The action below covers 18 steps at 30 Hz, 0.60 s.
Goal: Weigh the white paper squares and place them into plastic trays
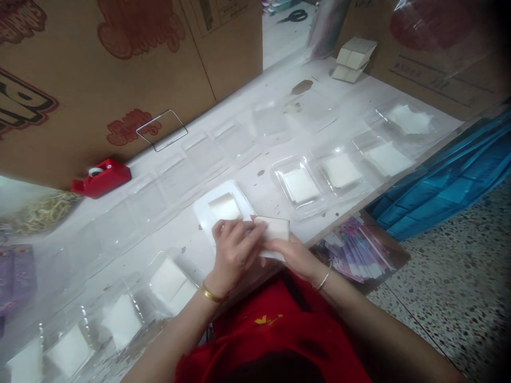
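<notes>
Both hands meet over a stack of white cards [278, 229] near the table's front edge. My right hand [293, 254] is wrapped round the stack from the right. My left hand [238, 246] lies at the stack's left end, fingers bent and fingertips on its top; whether it grips a card I cannot make out. Just behind the left hand sits a white tray [205, 205] with a smaller pile of white cards [224, 206] on it. To the right stands a clear plastic box [301, 186] holding white cards.
More clear boxes with white cards [75, 348] line the front left and right. Empty clear trays [203, 151] run along the back, near a red tape dispenser [101, 178] and a wire frame [162, 130]. Large cartons [223, 53] stand behind; a card stack [353, 58] is back right.
</notes>
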### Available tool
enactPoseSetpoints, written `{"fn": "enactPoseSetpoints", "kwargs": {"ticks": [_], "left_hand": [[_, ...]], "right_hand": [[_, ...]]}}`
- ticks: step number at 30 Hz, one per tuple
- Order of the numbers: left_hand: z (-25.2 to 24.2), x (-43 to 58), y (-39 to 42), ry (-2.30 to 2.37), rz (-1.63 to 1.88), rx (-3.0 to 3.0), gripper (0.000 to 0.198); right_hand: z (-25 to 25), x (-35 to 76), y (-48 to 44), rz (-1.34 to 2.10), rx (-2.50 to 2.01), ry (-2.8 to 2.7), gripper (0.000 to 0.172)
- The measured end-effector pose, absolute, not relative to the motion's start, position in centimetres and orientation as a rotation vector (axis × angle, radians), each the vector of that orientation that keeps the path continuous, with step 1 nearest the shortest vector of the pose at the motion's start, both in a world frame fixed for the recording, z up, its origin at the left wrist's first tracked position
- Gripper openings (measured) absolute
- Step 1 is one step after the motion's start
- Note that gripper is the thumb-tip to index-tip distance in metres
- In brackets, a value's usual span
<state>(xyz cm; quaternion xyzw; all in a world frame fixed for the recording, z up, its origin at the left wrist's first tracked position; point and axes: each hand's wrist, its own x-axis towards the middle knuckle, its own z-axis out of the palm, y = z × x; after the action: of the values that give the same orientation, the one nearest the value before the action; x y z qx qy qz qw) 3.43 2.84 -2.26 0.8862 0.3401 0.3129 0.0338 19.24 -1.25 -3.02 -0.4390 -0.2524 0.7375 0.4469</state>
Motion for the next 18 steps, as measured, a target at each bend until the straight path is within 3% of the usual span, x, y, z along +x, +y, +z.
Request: {"fn": "enactPoseSetpoints", "kwargs": {"ticks": [5, 10, 15, 18], "left_hand": [[-2.7, 3.6, 2.7, 1.086, 1.023, 2.698, 0.034], [-2.6, 3.8, 2.7, 1.053, 1.039, 2.704, 0.025], [-1.8, 3.9, 2.9, 1.047, 0.962, 2.614, 0.01], [-1.3, 3.6, 2.8, 0.947, 0.924, 2.599, 0.013]], "right_hand": [[-3.0, 19.1, -1.1, 1.814, -1.089, -0.643, 0.012], [-2.9, 18.9, -0.9, 1.747, -1.057, -0.579, 0.042], [-2.7, 18.9, -0.7, 1.807, -1.032, -0.522, 0.044], [-2.6, 18.8, -0.8, 1.836, -1.014, -0.477, 0.044]]}}
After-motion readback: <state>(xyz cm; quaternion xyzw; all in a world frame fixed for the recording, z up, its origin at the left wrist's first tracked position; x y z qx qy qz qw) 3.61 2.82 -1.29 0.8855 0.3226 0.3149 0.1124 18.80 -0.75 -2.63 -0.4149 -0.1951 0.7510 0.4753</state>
